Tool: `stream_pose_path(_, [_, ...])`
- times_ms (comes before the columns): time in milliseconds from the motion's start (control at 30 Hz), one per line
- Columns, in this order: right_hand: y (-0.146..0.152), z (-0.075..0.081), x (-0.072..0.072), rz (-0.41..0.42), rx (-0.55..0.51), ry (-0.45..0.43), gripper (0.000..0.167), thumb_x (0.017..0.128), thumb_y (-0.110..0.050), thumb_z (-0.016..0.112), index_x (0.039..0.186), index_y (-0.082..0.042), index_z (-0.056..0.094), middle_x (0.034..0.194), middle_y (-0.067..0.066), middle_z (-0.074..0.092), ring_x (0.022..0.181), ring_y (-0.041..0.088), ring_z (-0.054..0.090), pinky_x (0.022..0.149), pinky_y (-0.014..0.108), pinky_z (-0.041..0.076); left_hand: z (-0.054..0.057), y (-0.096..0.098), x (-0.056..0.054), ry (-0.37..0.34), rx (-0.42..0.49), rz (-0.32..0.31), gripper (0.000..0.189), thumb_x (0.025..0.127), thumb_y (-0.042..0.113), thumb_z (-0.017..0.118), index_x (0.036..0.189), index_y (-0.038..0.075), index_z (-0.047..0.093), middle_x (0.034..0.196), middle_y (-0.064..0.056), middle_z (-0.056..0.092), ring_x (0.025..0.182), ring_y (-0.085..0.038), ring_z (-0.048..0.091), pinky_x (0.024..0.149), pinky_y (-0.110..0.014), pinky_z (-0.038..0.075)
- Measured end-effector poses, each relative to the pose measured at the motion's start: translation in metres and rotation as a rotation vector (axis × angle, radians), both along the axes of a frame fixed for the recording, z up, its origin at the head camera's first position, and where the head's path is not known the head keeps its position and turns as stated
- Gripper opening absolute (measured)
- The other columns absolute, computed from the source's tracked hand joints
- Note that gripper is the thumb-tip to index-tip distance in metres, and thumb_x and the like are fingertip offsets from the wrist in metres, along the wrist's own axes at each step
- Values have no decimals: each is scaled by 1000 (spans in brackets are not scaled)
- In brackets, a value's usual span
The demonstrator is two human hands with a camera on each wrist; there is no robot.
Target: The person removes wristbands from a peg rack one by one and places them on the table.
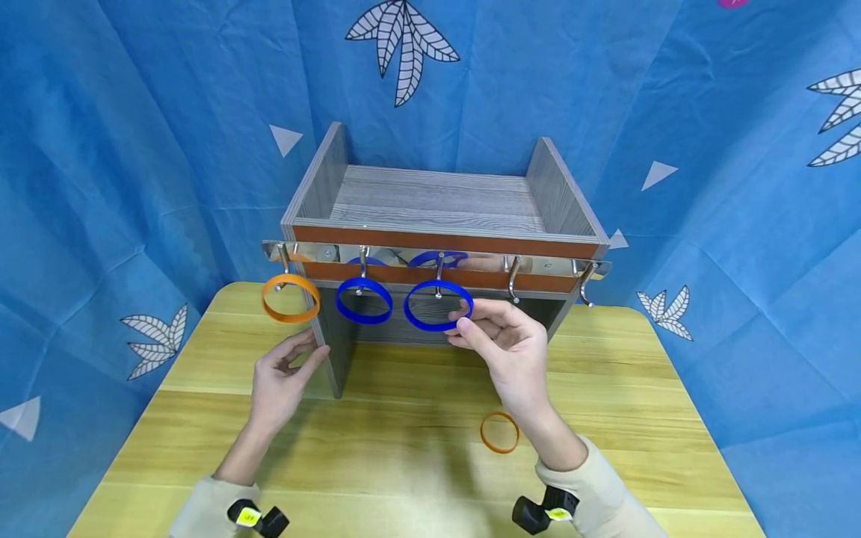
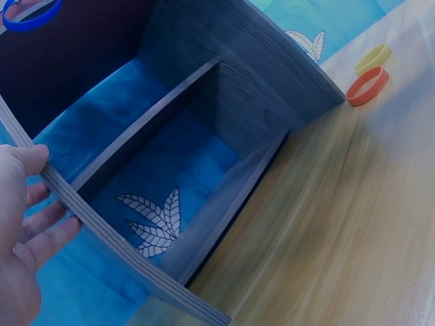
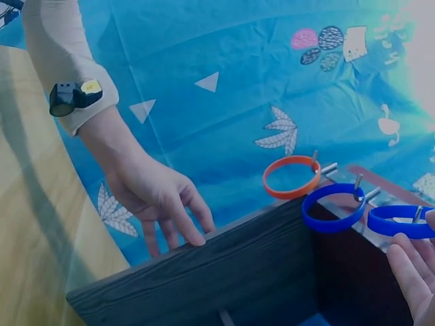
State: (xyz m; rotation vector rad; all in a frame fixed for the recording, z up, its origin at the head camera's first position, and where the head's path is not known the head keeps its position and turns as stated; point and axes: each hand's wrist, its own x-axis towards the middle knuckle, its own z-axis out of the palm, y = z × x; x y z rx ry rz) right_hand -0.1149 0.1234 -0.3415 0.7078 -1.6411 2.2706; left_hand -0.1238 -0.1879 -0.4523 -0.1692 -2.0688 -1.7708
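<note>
My right hand pinches a blue silicone wristband between thumb and fingers at its right side. That band loops around the middle hook of a metal hook rail. Another blue wristband hangs on the hook to its left, and an orange wristband hangs on the leftmost hook. My left hand holds the front edge of the shelf's left side panel, thumb on the edge and fingers on the outer side.
The grey wooden shelf stands on a wooden table. Two bare hooks, one being the far-right hook, are at the rail's right. On the table lie an orange wristband and a yellow wristband. Blue patterned cloth surrounds the table.
</note>
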Motion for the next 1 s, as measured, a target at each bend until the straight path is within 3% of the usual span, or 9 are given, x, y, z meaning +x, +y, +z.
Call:
stream_pose_path(100, [2,2,4,2,14,6,29,96,15,65,111,-7,76,100,3,81,84,14,80,77,34,69,0,0,0,3,-2,-2,27,93,-4,76,120,-5,74,102,25,75,96,6,73,73,-14,63])
stream_pose_path(500, [13,6,20,38,32,38,25,95,18,63,113,4,73,102,4,82,86,15,81,79,35,68,0,1,0,2,15,0,27,93,-4,76,120,-7,73,103,25,75,97,7,73,73,-13,62])
stream_pose_path(567, [15,4,23,44,34,27,24,95,18,63,112,5,72,102,4,82,86,15,81,79,35,68,0,1,0,3,15,2,27,93,-5,76,119,-7,73,103,25,76,97,7,73,73,-14,62])
stream_pose_path(733, [20,-2,30,44,79,-40,30,95,16,65,111,-8,74,101,0,81,85,14,81,78,34,68,0,1,0,0,11,-1,27,93,-4,76,120,-7,73,104,25,75,98,7,73,74,-14,63])
stream_pose_path(1000, [27,-24,30,98,98,-60,30,95,16,64,115,-4,75,104,1,82,88,13,80,78,31,68,-1,0,-1,7,8,6,26,93,-5,76,118,-8,73,104,27,75,99,7,73,73,-13,62])
